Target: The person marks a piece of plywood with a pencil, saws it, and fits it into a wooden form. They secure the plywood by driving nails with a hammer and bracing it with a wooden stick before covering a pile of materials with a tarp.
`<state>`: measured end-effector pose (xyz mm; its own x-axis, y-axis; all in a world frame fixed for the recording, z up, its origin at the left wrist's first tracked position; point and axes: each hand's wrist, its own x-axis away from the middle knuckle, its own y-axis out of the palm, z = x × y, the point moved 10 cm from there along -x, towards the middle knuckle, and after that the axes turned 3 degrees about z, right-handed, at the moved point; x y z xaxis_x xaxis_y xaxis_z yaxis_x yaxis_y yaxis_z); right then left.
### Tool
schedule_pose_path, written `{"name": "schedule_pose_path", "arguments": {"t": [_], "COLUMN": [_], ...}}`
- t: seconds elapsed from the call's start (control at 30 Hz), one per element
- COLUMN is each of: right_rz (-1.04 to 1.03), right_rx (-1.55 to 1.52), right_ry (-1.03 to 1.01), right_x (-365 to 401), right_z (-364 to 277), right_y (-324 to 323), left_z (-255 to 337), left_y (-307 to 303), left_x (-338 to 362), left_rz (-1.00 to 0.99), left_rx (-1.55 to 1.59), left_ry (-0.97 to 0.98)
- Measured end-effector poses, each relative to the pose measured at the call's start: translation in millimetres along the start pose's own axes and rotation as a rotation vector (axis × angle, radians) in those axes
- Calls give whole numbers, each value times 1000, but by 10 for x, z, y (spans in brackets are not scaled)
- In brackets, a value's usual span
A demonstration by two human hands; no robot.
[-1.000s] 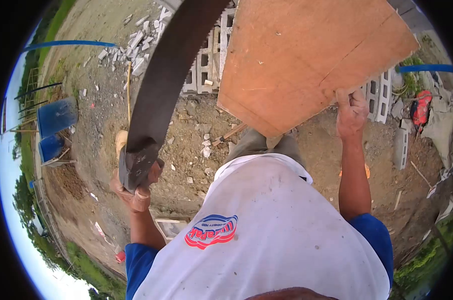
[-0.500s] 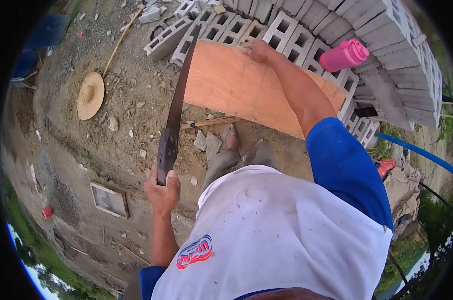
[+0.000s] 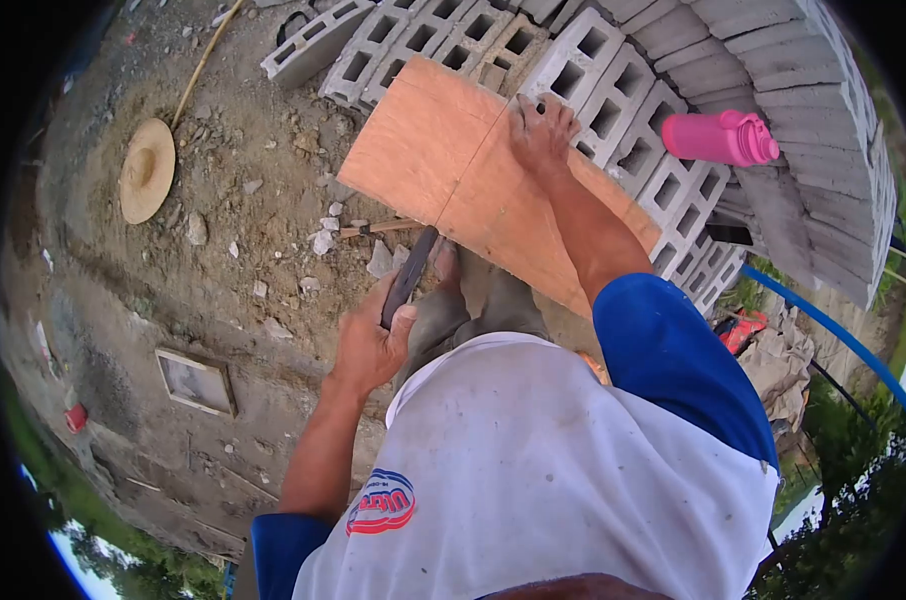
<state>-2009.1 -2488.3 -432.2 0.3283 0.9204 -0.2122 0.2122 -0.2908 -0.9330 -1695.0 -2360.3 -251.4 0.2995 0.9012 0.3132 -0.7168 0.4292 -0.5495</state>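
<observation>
Gripping saw (image 3: 410, 277) in closed left hand (image 3: 371, 345), long axis pointing ahead into near edge of board (image 3: 408, 150). Pressing right hand (image 3: 541, 132) flat, fingers spread, on board farther ahead and right.

The board (image 3: 423, 160) is plywood, matt orange-brown and smooth-faced, with a thin dark line across it. The saw (image 3: 410, 275) looks dark and dull. The blocks (image 3: 593, 60) are grey concrete, rough and porous (hollow cells showing). The bottle (image 3: 718, 137) is glossy pink plastic. The hat (image 3: 148, 170) is pale woven straw. The ground (image 3: 243, 260) is coarse dry earth with stone chips. The shirt (image 3: 533, 460) is dirt-speckled white cloth.
</observation>
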Motion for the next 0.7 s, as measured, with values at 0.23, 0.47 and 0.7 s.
{"name": "schedule_pose_path", "arguments": {"t": [0.23,0.47,0.7], "right_rz": [-12,-32,-55], "right_rx": [-67,-79,-62], "right_ry": [-130,-185,-220], "right_x": [-30,-52,-125], "right_z": [-84,-212,-225], "right_y": [50,46,100], "left_z": [219,184,143], "left_y": [-13,193,910], "left_x": [-79,85,-1198], "left_rz": [-113,-78,-13], "left_rx": [-97,-137,-17], "left_ry": [-163,-259,-228]}}
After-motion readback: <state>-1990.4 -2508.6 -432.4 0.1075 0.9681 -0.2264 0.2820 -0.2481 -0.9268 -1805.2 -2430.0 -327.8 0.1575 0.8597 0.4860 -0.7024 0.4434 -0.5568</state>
